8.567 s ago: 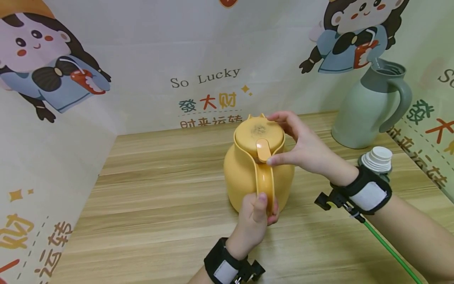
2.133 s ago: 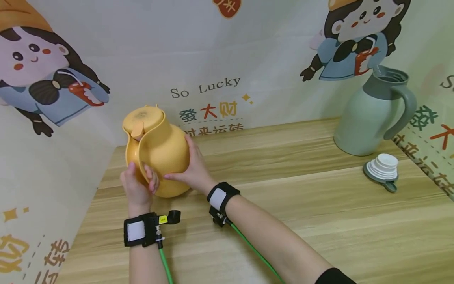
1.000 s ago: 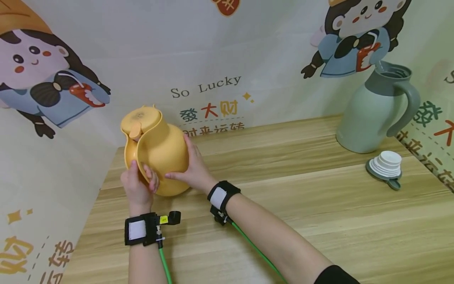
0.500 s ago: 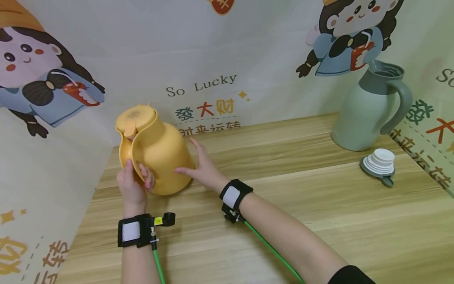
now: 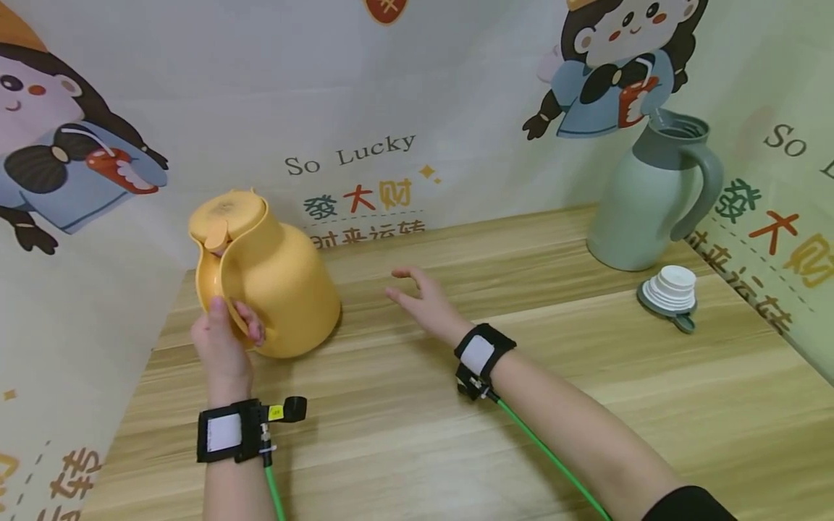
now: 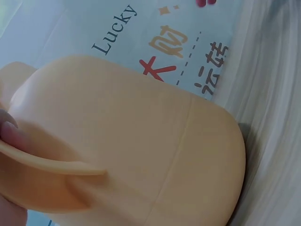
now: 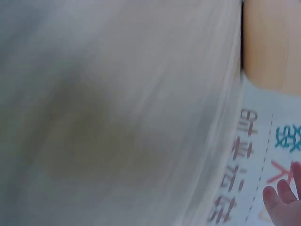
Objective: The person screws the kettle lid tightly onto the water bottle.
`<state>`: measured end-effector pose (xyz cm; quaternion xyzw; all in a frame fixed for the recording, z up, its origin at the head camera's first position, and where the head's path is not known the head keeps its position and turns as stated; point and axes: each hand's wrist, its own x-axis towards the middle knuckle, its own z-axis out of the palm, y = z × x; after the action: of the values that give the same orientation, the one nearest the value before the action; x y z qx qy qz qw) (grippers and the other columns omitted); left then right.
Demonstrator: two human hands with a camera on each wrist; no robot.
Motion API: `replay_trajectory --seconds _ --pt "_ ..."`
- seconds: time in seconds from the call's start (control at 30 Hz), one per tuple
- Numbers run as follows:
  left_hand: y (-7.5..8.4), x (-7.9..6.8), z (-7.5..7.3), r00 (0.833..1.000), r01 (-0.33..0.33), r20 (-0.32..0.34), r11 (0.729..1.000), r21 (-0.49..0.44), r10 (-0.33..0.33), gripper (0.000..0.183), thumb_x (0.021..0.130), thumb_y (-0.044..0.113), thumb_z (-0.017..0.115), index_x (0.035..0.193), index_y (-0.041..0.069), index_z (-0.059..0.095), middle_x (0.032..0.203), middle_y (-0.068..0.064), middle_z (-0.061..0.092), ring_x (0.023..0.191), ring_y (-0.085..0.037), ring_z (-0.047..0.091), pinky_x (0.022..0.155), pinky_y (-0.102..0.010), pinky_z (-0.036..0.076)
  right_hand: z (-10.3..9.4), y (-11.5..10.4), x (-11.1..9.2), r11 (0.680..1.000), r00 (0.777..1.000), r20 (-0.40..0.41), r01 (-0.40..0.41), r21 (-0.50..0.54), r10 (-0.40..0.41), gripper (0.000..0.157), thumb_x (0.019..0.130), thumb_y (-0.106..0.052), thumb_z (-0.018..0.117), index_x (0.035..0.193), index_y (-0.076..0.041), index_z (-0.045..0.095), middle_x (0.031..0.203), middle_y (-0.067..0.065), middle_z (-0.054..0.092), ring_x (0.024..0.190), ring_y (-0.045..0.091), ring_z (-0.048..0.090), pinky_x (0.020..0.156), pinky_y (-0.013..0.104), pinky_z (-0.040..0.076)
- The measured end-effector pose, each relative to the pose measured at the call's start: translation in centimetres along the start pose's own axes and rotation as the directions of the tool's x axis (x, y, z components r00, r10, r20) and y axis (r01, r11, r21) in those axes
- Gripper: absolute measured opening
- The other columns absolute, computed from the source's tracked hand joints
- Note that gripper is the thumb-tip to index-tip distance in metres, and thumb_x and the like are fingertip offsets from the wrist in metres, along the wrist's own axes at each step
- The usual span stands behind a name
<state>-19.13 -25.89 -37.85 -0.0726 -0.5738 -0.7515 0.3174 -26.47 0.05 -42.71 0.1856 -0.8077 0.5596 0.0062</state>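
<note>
A yellow thermos jug [image 5: 293, 289] stands at the left of the wooden table, its lid on and its handle toward the person. My left hand [image 5: 221, 347] grips that handle, thumb on top and fingers through the loop. The left wrist view is filled by the jug's body [image 6: 122, 127], with fingertips [image 6: 14, 136] at its left edge. Apart from the jug, my right hand [image 5: 430, 307] hovers over the table with fingers loosely spread, holding nothing. In the right wrist view, fingers of the right hand [image 7: 284, 207] show in the lower right corner.
At the back right stands a pale green jug [image 5: 641, 195] with its mouth uncovered. A white and grey stopper [image 5: 671, 293] lies on the table [image 5: 417, 449] in front of it. Printed sheets [image 5: 228, 87] rise along the back and sides. Green cables [image 5: 547, 452] trail from both wrists.
The yellow jug has shifted from the middle of the table to the left, with the left hand on its handle throughout. The right hand has let go of its body and moved right.
</note>
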Motion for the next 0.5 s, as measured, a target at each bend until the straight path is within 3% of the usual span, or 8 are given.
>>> replay_trajectory --seconds 0.17,0.33,0.4,0.43,0.5 --pt "0.2 -0.4 0.2 1.0 0.003 -0.015 0.999 0.053 -0.002 0.038 0.095 0.026 0.051 0.069 -0.002 0.051 0.052 -0.006 0.049 0.041 -0.013 0.043 0.04 -0.018 0.039 -3.7 1.7 -2.1 0.999 0.999 -0.031 -0.021 -0.043 0.02 0.033 0.093 -0.025 0.056 0.122 -0.008 0.051 0.125 0.008 0.05 0.12 0.024 0.039 0.098 0.045 0.033" --pt "0.4 -0.8 0.7 0.992 -0.078 -0.093 0.989 0.122 0.09 0.013 0.095 0.01 0.05 0.086 0.0 0.053 0.063 -0.01 0.052 0.048 -0.014 0.048 0.046 -0.018 0.043 -7.9 2.7 -4.1 0.996 0.995 -0.098 -0.008 -0.09 -0.001 0.031 0.093 -0.021 0.056 0.118 -0.003 0.053 0.122 0.013 0.052 0.117 0.026 0.042 0.099 0.045 0.031" --pt "0.6 -1.1 0.9 0.982 -0.096 -0.135 0.961 0.261 0.134 0.009 0.094 0.01 0.052 0.099 0.003 0.052 0.077 -0.008 0.053 0.06 -0.014 0.051 0.055 -0.018 0.043 -9.6 2.9 -4.8 0.992 0.992 -0.129 -0.002 -0.122 -0.014 0.031 0.093 -0.019 0.056 0.118 -0.001 0.053 0.122 0.014 0.052 0.116 0.027 0.043 0.099 0.044 0.03" --pt "0.8 -1.3 1.1 0.977 -0.082 -0.157 0.931 0.357 0.147 0.016 0.093 0.012 0.054 0.107 0.006 0.049 0.086 -0.006 0.052 0.069 -0.014 0.051 0.062 -0.019 0.043 -10.6 3.0 -5.2 0.99 0.989 -0.146 0.003 -0.14 -0.023 0.031 0.093 -0.018 0.056 0.118 0.0 0.053 0.121 0.015 0.052 0.116 0.027 0.043 0.099 0.044 0.03" --pt "1.2 -1.8 1.3 0.966 -0.065 -0.179 0.844 0.532 0.187 0.034 0.09 0.017 0.058 0.119 0.01 0.042 0.105 -0.003 0.044 0.088 -0.013 0.045 0.076 -0.022 0.037 -12.4 3.1 -6.0 0.983 0.983 -0.181 0.005 -0.184 -0.039 0.031 0.092 -0.017 0.056 0.118 0.001 0.053 0.121 0.017 0.052 0.115 0.029 0.043 0.099 0.045 0.029"
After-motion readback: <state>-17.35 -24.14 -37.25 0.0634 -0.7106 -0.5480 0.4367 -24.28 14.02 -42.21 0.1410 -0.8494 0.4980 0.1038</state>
